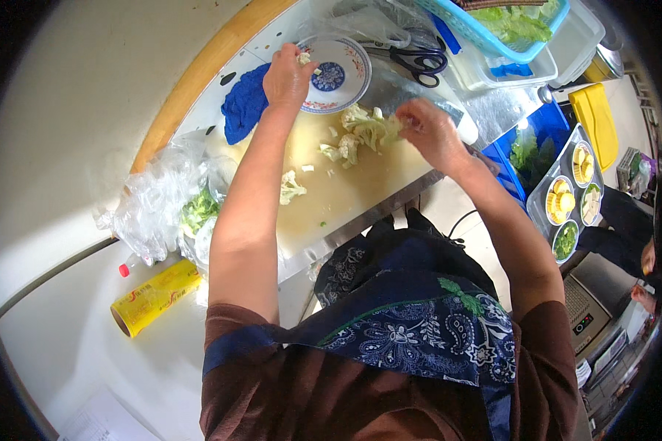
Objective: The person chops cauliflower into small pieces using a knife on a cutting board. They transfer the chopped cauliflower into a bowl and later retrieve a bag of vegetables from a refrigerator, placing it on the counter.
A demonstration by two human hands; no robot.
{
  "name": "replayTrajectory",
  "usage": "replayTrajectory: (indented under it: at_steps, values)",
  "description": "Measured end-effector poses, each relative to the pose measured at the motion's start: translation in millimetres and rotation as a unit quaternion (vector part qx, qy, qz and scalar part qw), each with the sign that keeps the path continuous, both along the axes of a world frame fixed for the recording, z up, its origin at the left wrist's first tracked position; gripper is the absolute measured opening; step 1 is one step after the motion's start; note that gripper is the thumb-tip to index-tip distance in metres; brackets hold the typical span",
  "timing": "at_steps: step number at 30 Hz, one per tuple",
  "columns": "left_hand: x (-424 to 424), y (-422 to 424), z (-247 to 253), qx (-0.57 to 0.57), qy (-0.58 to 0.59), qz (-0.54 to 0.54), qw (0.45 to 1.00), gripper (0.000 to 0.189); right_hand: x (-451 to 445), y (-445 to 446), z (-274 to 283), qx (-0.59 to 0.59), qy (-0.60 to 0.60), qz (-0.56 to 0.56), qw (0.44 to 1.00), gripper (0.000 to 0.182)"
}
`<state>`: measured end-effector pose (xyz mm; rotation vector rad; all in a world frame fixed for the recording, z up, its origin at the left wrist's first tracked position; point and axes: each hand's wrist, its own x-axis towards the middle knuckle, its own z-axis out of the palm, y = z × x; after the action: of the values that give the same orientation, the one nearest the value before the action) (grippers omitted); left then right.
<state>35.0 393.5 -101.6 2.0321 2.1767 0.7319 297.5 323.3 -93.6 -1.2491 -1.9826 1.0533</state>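
My left hand (291, 77) holds a small cauliflower floret (304, 58) over the left rim of a patterned white bowl (358, 91). My right hand (427, 129), slightly blurred, is at the right end of a pile of cauliflower pieces (367, 129) on the pale cutting board (358, 187); its fingers seem to touch a piece there, but whether they grip it I cannot tell. Another cauliflower floret (292, 187) lies beside my left forearm, with small scraps around it. A blue cloth (243, 105) lies to the left of the bowl.
Dark-handled scissors (425, 63) lie beyond the board, near a blue basket (507, 52) of leafy greens. At left are plastic bags (154, 193) and a yellow roll (157, 295). A tray (540, 193) of filled cups stands at right; another person's hands show at the far right.
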Motion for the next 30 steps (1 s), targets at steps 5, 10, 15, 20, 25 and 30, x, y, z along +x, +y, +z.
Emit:
replayTrajectory:
  at_steps: [5, 10, 15, 20, 25, 30]
  values:
    - [13.5, 12.6, -0.1, -0.009, 0.034, 0.019, 0.999, 0.034, -38.5, 70.8, 15.3, 0.179, 0.052, -0.029, 0.982, 0.02]
    - [10.3, 14.3, -9.4, 0.076, 0.129, -0.025, 0.988, 0.025, -90.5, 108.5, -14.3, 0.207, -0.045, 0.044, 0.976, 0.021]
    - [-1.3, 20.2, -25.1, 0.095, 0.087, -0.086, 0.988, 0.026, -105.3, 110.9, -31.5, 0.186, -0.002, 0.011, 0.982, 0.02]
    - [-9.6, -30.0, -14.0, -0.013, 0.002, -0.045, 0.999, 0.031, -112.7, 74.4, -32.5, 0.165, -0.033, 0.054, 0.984, 0.02]
    - [-18.2, -45.0, -4.9, -0.049, -0.031, -0.069, 0.996, 0.036, -115.4, 76.2, -29.7, 0.225, -0.046, 0.04, 0.972, 0.015]
    - [-36.1, -43.0, -9.0, -0.079, -0.057, -0.121, 0.988, 0.033, -118.4, 91.3, -32.3, 0.285, -0.026, 0.059, 0.956, 0.012]
